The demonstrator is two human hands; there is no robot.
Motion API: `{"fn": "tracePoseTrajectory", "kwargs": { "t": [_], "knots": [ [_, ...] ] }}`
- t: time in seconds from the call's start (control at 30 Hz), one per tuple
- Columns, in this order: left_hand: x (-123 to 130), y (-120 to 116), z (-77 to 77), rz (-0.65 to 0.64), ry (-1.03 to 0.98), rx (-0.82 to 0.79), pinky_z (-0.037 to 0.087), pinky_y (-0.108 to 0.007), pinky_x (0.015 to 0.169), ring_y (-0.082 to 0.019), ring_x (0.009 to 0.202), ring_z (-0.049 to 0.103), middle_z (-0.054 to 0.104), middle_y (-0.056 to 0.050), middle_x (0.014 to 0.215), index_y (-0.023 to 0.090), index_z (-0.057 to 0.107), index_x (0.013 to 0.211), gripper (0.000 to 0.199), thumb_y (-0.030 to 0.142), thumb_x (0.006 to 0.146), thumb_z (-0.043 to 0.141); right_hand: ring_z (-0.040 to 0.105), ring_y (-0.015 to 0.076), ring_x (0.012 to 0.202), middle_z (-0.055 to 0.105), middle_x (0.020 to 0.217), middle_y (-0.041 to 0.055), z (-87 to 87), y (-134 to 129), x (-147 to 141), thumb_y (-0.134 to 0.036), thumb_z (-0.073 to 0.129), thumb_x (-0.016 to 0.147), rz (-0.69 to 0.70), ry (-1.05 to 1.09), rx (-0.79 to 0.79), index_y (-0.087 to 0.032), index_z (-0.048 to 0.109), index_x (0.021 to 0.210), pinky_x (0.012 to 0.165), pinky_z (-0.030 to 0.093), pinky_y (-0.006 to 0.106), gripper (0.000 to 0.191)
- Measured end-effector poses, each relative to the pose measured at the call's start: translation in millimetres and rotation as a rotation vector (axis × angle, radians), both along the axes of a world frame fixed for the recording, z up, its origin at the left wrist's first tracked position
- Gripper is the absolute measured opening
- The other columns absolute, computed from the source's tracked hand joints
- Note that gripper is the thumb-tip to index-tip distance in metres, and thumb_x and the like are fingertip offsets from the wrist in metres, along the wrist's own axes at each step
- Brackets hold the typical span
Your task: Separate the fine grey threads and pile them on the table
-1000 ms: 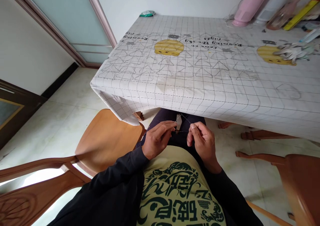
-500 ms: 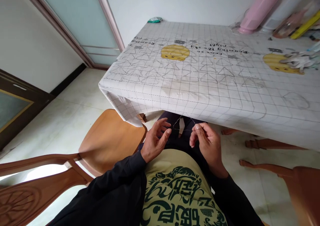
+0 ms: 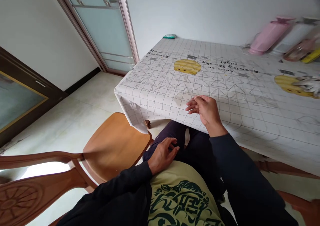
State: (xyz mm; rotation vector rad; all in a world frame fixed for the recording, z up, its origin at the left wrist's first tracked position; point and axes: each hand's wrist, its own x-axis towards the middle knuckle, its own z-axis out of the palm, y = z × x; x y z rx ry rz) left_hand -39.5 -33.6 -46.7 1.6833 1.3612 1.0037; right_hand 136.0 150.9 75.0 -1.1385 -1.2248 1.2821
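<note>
My right hand [image 3: 203,109] is over the near edge of the table, its thumb and forefinger pinched on a thin bent wire that hardly shows against the cloth. Its other fingers are loosely spread. Resting low by my lap, my left hand [image 3: 163,155] holds nothing, with fingers slightly curled and the thumb apart. Beyond the right hand, several thin wire outlines [image 3: 236,89], bent into pointed shapes, lie in rows on the checked tablecloth [image 3: 160,110].
A wooden chair [image 3: 117,146] stands to the left. At the back right are a pink bottle-like container [image 3: 271,35] and a white one [image 3: 295,35]. White gloves [image 3: 308,84] lie at the right, and a green packet [image 3: 170,36] at the far corner.
My right hand has moved up and forward from my lap to above the table edge, taking the wire along. My left hand has dropped a little towards my lap. The view has shifted.
</note>
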Motion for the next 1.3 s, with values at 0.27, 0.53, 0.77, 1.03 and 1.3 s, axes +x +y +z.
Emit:
{"fn": "tracePoseTrajectory", "kwargs": {
  "t": [0.27, 0.53, 0.77, 1.03, 1.3],
  "knots": [
    [-2.5, 1.7, -7.1, -0.008, 0.019, -0.01, 0.063, -0.031, 0.072, -0.019, 0.089, 0.078, 0.079, -0.009, 0.118, 0.02, 0.072, 0.127, 0.023, 0.036, 0.11, 0.066, 0.074, 0.0261, 0.053, 0.074, 0.064, 0.0069, -16.7, 45.8, -15.2, -0.045, 0.085, 0.095, 0.054, -0.134, 0.01, -0.017, 0.072, 0.101, 0.047, 0.065, 0.039, 0.031],
    [-4.9, 4.5, -11.0, -0.005, 0.078, -0.018, 0.063, -0.031, 0.073, -0.019, 0.089, 0.078, 0.079, -0.009, 0.118, 0.021, 0.073, 0.126, 0.023, 0.034, 0.108, 0.067, 0.074, 0.0221, 0.05, 0.079, 0.071, 0.0101, -22.8, 17.2, 6.3, -0.054, 0.076, 0.1, 0.052, -0.165, -0.009, -0.021, 0.07, 0.089, 0.044, 0.062, 0.031, 0.035],
    [-9.6, 11.1, -14.7, -0.038, 0.116, -0.031, 0.064, -0.037, 0.079, -0.023, 0.093, 0.079, 0.082, -0.01, 0.115, 0.02, 0.077, 0.122, 0.031, 0.045, 0.109, 0.063, 0.075, 0.0161, 0.056, 0.081, 0.079, 0.0027, -40.2, -66.8, 93.4, -0.042, 0.065, 0.105, -0.067, -0.431, 0.205, -0.023, 0.074, 0.091, 0.053, 0.06, 0.025, 0.026],
    [1.0, 15.7, -9.5, -0.146, 0.149, -0.081, 0.068, -0.042, 0.095, -0.028, 0.107, 0.081, 0.084, -0.008, 0.119, 0.024, 0.079, 0.116, 0.035, 0.054, 0.107, 0.063, 0.08, 0.0302, 0.097, 0.086, 0.108, 0.0156, -16.5, -82.7, 324.2, -0.029, 0.059, 0.104, -0.769, -1.129, 0.291, -0.019, 0.078, 0.113, 0.094, 0.062, 0.044, 0.024],
    [1.7, 16.0, -7.2, -0.147, 0.187, -0.071, 0.068, -0.037, 0.081, -0.027, 0.099, 0.082, 0.085, -0.006, 0.113, 0.026, 0.081, 0.112, 0.031, 0.051, 0.105, 0.064, 0.068, 0.0342, 0.118, 0.078, 0.125, 0.0242, -11.3, -29.1, 410.7, -0.023, 0.056, 0.104, -0.397, -1.652, 0.03, -0.011, 0.081, 0.117, 0.102, 0.053, 0.042, 0.03]
  ]
}}
